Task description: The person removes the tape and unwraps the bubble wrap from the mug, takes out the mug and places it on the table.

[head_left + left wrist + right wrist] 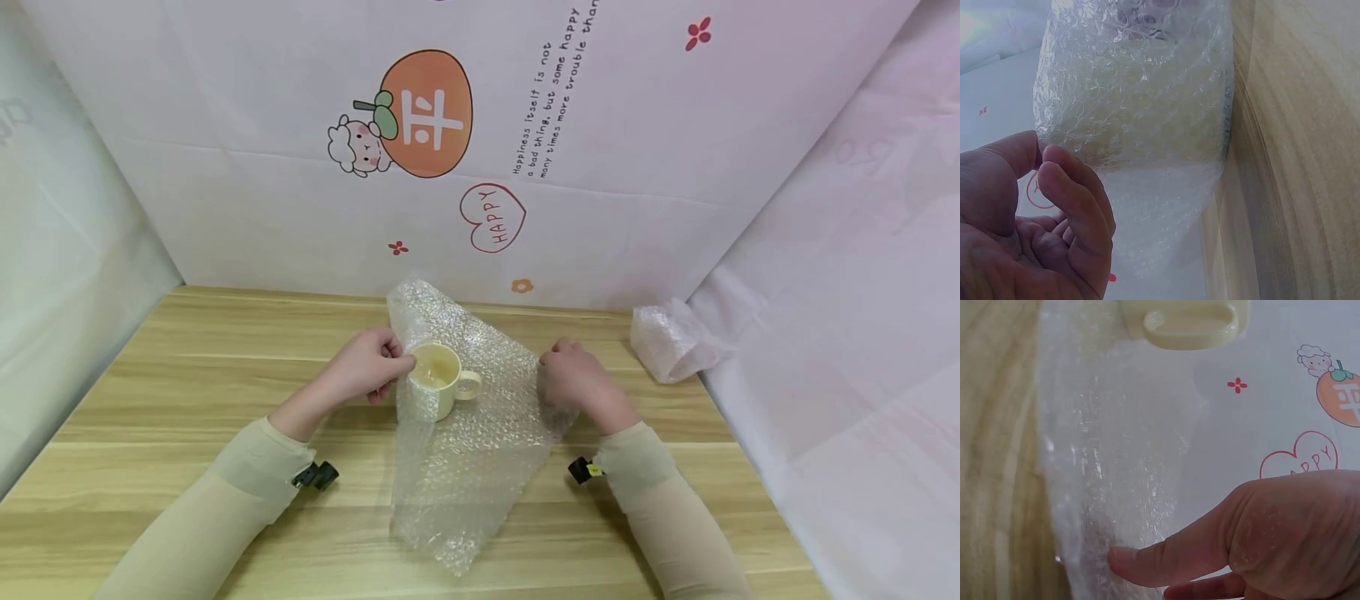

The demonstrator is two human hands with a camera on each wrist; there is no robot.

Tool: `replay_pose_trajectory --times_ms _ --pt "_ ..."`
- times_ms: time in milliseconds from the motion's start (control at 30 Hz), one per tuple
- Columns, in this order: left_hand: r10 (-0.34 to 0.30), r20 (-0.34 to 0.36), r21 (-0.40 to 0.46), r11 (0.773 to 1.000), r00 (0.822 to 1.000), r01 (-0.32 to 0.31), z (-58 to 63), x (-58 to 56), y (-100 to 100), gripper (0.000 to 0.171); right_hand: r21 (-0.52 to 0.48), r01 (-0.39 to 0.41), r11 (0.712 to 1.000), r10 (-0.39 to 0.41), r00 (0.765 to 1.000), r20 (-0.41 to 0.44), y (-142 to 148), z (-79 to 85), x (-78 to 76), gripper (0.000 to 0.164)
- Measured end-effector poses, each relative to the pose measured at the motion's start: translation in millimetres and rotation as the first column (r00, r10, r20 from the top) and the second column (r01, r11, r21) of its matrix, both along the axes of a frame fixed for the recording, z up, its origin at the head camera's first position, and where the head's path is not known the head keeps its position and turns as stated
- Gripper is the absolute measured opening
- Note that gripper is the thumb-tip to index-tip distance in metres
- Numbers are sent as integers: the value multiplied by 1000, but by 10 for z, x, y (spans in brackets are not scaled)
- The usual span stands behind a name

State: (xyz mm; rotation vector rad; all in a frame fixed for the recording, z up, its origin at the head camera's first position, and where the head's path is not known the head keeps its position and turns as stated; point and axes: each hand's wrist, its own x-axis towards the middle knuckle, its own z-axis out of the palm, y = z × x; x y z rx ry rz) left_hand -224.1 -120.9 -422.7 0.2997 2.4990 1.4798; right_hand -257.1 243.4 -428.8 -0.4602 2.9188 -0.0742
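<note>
A pale yellow mug (449,395) stands upright on a sheet of bubble wrap (483,450), its handle pointing right. The left part of the sheet is folded up over the mug's left side and rim. My left hand (367,365) pinches that folded edge between thumb and fingers beside the rim; in the left wrist view the wrap (1135,100) covers the mug's side. At the sheet's right edge, my right hand (577,382) grips the wrap, with the thumb (1147,559) lying on it in the right wrist view. The mug's handle (1191,334) shows above there.
Toward the back right corner of the wooden table (247,358) sits a bubble-wrapped bundle (671,342). White printed cloth (615,242) rises behind the table, with more white cloth along both sides.
</note>
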Motion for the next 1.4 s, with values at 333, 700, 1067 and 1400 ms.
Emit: replay_pose_trajectory --times_ms 333,700,1067,1400 --pt "0 -9 -2 1000 1000 0 -9 -17 -3 20 -298 -258 919 249 966 -69 -254 0 104 71" --pt "-16 -27 -65 998 1000 14 20 25 -17 23 -397 -294 870 332 943 31 -402 -270 131 111" --pt "43 -363 -326 930 931 -170 187 211 142 43 -324 -301 897 354 928 119 -386 -364 160 123" --pt "-234 -607 -566 799 759 -206 222 530 401 94 -322 -300 898 351 929 115 -401 -356 179 120"
